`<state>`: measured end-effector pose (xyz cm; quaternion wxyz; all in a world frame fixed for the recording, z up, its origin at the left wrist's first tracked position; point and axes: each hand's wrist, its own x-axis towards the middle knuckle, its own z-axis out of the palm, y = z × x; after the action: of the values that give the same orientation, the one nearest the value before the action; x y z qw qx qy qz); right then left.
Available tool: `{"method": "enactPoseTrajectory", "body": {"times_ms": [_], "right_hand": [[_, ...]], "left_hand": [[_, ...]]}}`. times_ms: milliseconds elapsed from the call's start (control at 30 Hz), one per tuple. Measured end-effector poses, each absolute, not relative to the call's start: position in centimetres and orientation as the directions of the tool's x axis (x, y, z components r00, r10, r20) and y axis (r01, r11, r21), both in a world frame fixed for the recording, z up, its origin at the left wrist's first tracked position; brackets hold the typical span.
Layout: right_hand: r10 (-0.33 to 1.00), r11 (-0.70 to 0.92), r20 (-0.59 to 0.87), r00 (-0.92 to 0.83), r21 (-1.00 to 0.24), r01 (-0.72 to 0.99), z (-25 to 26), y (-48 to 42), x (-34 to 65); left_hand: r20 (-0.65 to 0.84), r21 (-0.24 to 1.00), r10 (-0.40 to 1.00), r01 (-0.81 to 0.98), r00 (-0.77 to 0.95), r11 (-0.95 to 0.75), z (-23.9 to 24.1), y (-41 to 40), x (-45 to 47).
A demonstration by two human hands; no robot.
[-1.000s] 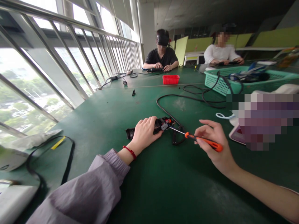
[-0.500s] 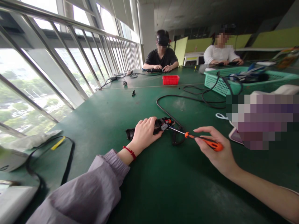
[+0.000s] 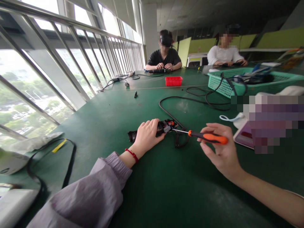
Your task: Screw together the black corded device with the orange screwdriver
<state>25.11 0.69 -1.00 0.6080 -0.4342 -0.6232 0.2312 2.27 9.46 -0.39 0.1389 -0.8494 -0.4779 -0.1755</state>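
Observation:
My left hand (image 3: pixel 147 135) lies over a black opened device (image 3: pixel 163 126) on the green table (image 3: pixel 166 183), fingers curled round its body and pressing it down. Small red and grey parts show at the device's right end. My right hand (image 3: pixel 219 152) grips an orange-handled screwdriver (image 3: pixel 207 137) by its handle. The metal tip points left and rests at the device's exposed end. A black cable (image 3: pixel 180 141) loops from the device under the screwdriver shaft.
A long black cord (image 3: pixel 187 99) runs back to a green basket (image 3: pixel 237 82). A red tray (image 3: pixel 174 81) stands mid-table. Two people sit at the far end. A phone (image 3: pixel 244 136) lies right of my hand; a black strap (image 3: pixel 68 164) and white items lie at the left.
My right hand has rolled the screwdriver handle in its fingers, and the handle has risen to lie more level. My left hand and the device have stayed put.

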Motion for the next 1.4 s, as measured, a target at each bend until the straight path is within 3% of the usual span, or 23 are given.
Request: {"method": "enactPoseTrajectory", "body": {"times_ms": [200,367,600,800,1000,1200,1300,1400], "right_hand": [[0.932,0.321,0.356,0.069,-0.899,0.298,-0.98,0.71,25.27],[0.84,0.501,0.533,0.098,-0.833,0.235,-0.99,0.86,25.1],[0.933,0.34,0.36,0.003,-0.885,0.317,-0.75,0.41,25.15],[0.835,0.506,0.542,0.098,-0.825,0.254,-0.71,0.8,25.0],[0.931,0.32,0.359,0.058,-0.884,0.342,-0.47,0.42,24.93],[0.858,0.461,0.496,0.132,-0.858,0.226,-1.29,1.1,25.22],[0.907,0.405,0.419,0.043,-0.895,0.185,-1.39,1.26,25.42],[0.94,0.336,0.34,-0.034,-0.901,0.273,-1.07,0.9,25.47]], "left_hand": [[0.428,-0.074,0.764,0.862,0.482,-0.502,-0.39,9.45,2.35],[0.424,-0.076,0.767,0.862,0.482,-0.5,-0.31,9.45,2.33],[0.421,-0.07,0.767,0.86,0.484,-0.505,-0.28,9.45,2.33],[0.413,-0.075,0.775,0.866,0.479,-0.495,-0.11,9.38,2.36],[0.429,-0.08,0.765,0.863,0.481,-0.498,-0.4,9.5,2.26],[0.435,-0.085,0.758,0.861,0.486,-0.502,-0.52,9.51,2.29],[0.424,-0.082,0.767,0.863,0.482,-0.498,-0.41,9.49,2.31],[0.412,-0.075,0.769,0.859,0.489,-0.506,-0.26,9.52,2.18]]}}
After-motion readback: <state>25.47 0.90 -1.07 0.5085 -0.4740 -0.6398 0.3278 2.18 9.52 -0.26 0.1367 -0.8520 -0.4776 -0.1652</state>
